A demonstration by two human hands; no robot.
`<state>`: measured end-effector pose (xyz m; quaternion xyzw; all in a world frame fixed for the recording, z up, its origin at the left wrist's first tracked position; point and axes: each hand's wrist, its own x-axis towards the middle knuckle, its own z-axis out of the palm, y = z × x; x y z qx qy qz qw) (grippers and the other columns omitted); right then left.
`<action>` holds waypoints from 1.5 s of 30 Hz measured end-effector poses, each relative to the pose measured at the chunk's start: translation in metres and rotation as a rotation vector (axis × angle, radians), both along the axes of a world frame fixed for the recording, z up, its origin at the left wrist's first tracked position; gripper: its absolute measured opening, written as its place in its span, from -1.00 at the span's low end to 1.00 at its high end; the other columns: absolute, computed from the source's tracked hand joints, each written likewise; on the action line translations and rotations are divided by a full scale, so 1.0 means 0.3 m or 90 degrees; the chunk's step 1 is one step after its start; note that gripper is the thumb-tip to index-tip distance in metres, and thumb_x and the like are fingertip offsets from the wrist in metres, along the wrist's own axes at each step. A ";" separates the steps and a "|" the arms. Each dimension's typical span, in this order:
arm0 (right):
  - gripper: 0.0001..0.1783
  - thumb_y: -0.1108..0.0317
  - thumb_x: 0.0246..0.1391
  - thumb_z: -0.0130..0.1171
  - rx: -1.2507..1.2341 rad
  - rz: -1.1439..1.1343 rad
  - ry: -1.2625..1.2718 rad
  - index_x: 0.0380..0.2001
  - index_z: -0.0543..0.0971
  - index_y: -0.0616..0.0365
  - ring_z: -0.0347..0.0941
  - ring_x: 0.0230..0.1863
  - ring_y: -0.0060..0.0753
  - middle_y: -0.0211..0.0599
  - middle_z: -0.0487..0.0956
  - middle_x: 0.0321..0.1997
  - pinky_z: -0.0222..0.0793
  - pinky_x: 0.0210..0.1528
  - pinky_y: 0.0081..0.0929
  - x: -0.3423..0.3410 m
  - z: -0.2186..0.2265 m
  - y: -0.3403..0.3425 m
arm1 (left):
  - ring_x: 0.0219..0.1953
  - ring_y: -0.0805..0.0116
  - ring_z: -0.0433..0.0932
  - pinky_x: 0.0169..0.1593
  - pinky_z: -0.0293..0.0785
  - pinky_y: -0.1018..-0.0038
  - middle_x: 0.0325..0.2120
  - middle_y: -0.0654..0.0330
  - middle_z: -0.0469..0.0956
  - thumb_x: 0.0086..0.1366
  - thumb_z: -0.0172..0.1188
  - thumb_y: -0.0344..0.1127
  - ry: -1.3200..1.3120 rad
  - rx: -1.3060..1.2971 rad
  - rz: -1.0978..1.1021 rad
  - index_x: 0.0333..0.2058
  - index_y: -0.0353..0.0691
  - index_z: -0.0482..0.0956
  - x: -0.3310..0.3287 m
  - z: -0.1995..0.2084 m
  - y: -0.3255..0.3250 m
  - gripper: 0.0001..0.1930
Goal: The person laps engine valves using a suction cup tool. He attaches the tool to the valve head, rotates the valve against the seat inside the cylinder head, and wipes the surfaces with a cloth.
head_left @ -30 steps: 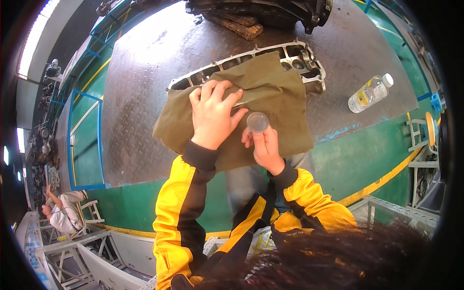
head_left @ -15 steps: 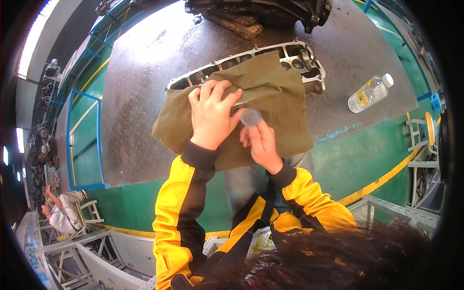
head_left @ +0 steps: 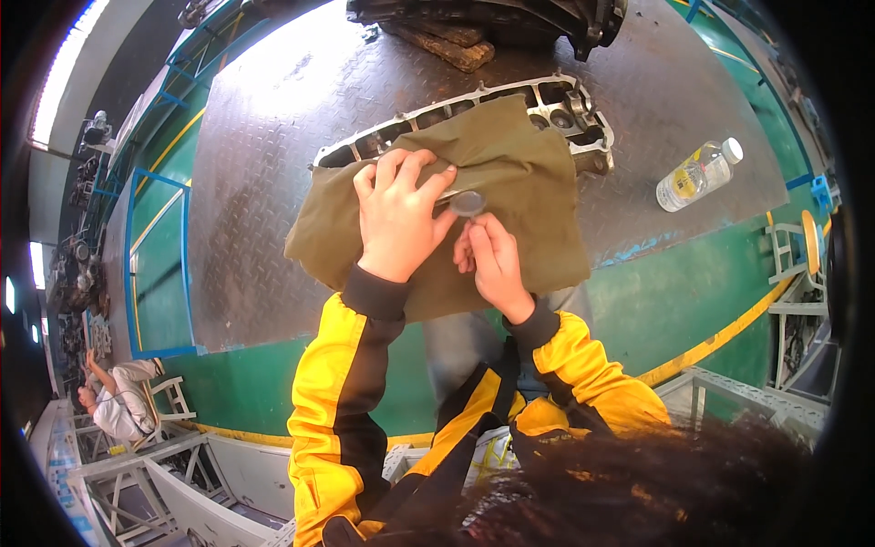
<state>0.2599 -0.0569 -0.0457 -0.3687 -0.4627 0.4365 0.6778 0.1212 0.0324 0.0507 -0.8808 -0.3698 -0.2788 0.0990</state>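
ok so a small round grey disc-shaped piece (head_left: 468, 203) is held up over an olive-green cloth (head_left: 542, 214), near the middle of the near edge of the steel tabletop (head_left: 255, 228); it's grasped at its lower rim by the fingertips of the right hand (head_left: 495, 264), with the other fingers kinda curled under; whatever sits below the disc is hidden from this angle.

the left hand (head_left: 398, 214) is laid on the cloth just left of the disc, fingers spread and slightly bent; a thin pale strip (head_left: 446, 194) can be seen by its thumb and index finger, but whether anything is gripped there can't be told.

the cloth is draped over part of a long metal casting (head_left: 599, 137) with open bays, and its lower part is hung past the tabletop's near edge; a clear bottle (head_left: 695, 180) with a white cap is left lying toward the right edge; at the far edge a big dark machine part (head_left: 510, 14) is parked, with a worn wooden block (head_left: 463, 56) right by it; yellow-and-black sleeves (head_left: 326, 410) are worn on both arms.
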 end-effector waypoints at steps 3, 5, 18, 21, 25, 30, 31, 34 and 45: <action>-0.74 0.29 0.55 -0.05 -0.024 0.007 0.019 -0.09 0.53 0.26 0.44 -0.55 -0.63 -0.36 0.61 -0.48 0.37 -0.44 -0.58 -0.001 0.015 0.012 | 0.18 0.21 0.45 0.21 0.24 0.12 0.03 0.31 0.60 -0.03 0.58 -0.16 0.003 0.001 -0.001 -0.10 0.08 0.76 -0.001 0.000 0.015 -0.56; -0.75 0.30 0.55 -0.05 0.012 -0.002 0.032 -0.12 0.52 0.25 0.44 -0.55 -0.62 -0.36 0.60 -0.49 0.37 -0.45 -0.57 0.002 0.050 -0.016 | 0.18 0.21 0.45 0.20 0.24 0.12 0.04 0.31 0.60 -0.05 0.58 -0.18 -0.005 0.001 -0.005 -0.10 0.08 0.76 0.000 0.000 0.000 -0.55; -0.75 0.31 0.54 -0.05 0.044 -0.035 0.030 -0.20 0.50 0.26 0.46 -0.53 -0.60 -0.35 0.60 -0.49 0.40 -0.43 -0.57 0.026 0.012 -0.029 | 0.16 0.21 0.46 0.18 0.25 0.12 0.02 0.30 0.60 -0.03 0.58 -0.14 -0.010 0.012 -0.013 -0.09 0.07 0.75 0.009 -0.008 0.007 -0.55; -0.76 0.32 0.54 -0.04 -0.016 -0.024 -0.048 -0.20 0.49 0.26 0.46 -0.54 -0.61 -0.35 0.59 -0.51 0.40 -0.43 -0.57 0.033 0.031 -0.006 | 0.17 0.21 0.46 0.18 0.24 0.12 0.02 0.31 0.60 -0.02 0.58 -0.14 0.002 -0.002 0.000 -0.10 0.07 0.76 -0.001 -0.002 0.003 -0.56; -0.81 0.38 0.51 -0.03 0.036 -0.051 -0.003 -0.19 0.50 0.25 0.47 -0.55 -0.60 -0.37 0.58 -0.52 0.40 -0.45 -0.55 0.028 0.022 -0.035 | 0.17 0.22 0.46 0.18 0.24 0.12 0.02 0.31 0.60 -0.02 0.58 -0.14 -0.013 0.011 -0.002 -0.10 0.07 0.77 -0.001 -0.009 0.003 -0.57; -0.80 0.39 0.51 -0.04 0.007 -0.052 -0.070 -0.19 0.49 0.28 0.45 -0.55 -0.62 -0.36 0.59 -0.51 0.40 -0.45 -0.57 0.035 0.027 -0.018 | 0.16 0.22 0.46 0.18 0.24 0.12 0.03 0.31 0.60 -0.02 0.58 -0.13 -0.011 0.005 0.002 -0.09 0.07 0.77 -0.007 -0.012 -0.001 -0.55; -0.80 0.39 0.51 -0.04 -0.012 -0.058 -0.041 -0.19 0.49 0.29 0.45 -0.55 -0.61 -0.36 0.59 -0.51 0.40 -0.45 -0.57 0.034 0.017 -0.033 | 0.16 0.22 0.46 0.18 0.24 0.12 0.03 0.31 0.60 -0.02 0.58 -0.13 -0.012 0.004 0.003 -0.09 0.07 0.77 -0.003 -0.011 -0.003 -0.55; -0.79 0.38 0.52 -0.04 0.021 -0.054 -0.045 -0.19 0.49 0.28 0.45 -0.55 -0.60 -0.35 0.59 -0.52 0.40 -0.45 -0.56 0.041 0.002 -0.036 | 0.16 0.22 0.46 0.18 0.24 0.13 0.02 0.32 0.61 -0.02 0.58 -0.13 -0.005 0.018 -0.006 -0.09 0.07 0.77 0.008 -0.002 0.007 -0.56; -0.78 0.36 0.53 -0.03 -0.035 -0.031 -0.066 -0.18 0.50 0.28 0.43 -0.57 -0.60 -0.34 0.58 -0.53 0.37 -0.46 -0.56 0.051 0.001 0.007 | 0.14 0.20 0.49 0.15 0.25 0.14 0.00 0.35 0.62 -0.04 0.57 -0.18 -0.011 0.004 0.001 -0.10 0.06 0.78 0.004 0.004 0.008 -0.57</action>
